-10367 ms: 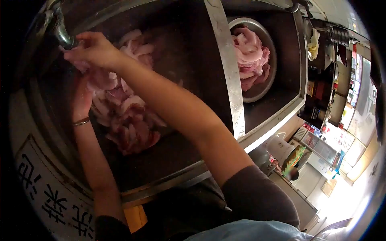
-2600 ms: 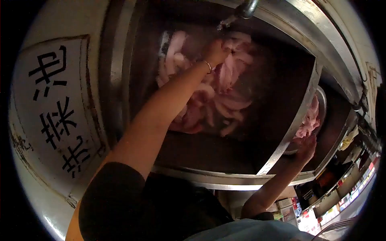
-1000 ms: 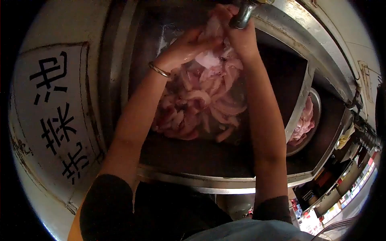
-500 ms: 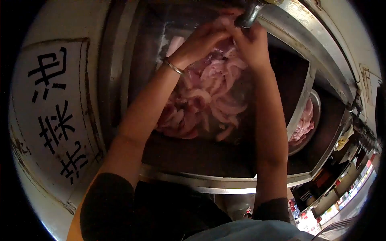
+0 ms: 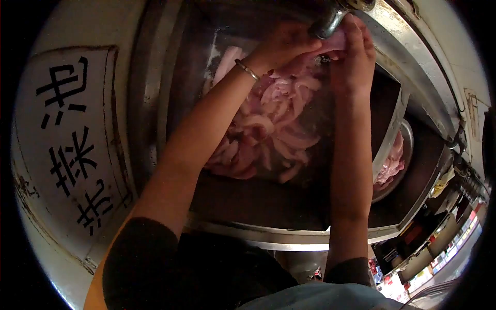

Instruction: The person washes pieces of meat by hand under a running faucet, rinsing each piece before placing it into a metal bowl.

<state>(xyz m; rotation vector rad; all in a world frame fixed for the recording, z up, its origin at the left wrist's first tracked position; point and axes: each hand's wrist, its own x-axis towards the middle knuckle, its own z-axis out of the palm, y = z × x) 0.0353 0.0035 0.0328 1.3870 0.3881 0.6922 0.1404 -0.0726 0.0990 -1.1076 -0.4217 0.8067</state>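
Observation:
Beneath the faucet (image 5: pixel 327 26), a piece of raw meat (image 5: pixel 334 43) is stretched between both hands. My left hand (image 5: pixel 289 43), with a bracelet at its wrist, is closed on the piece's left end, its fingertips partly hidden by the spout. Fingers curled, my right hand (image 5: pixel 356 57) grips the other end against the right side of the faucet. Many pale pink strips of raw meat (image 5: pixel 279 116) lie in a heap in the water of the sink (image 5: pixel 248 201), below and between my forearms.
A metal divider (image 5: pixel 388 135) separates a second basin on the right, where a round metal bowl (image 5: pixel 406 155) holds more raw meat. The sink's metal front edge (image 5: pixel 268 240) runs near my body. A sign with black characters (image 5: pixel 67 144) is at the left.
Both hands have shifted right, the right hand the most, so they are farther apart. The meat piece between them now shows more clearly under the spout. The heap looks unchanged.

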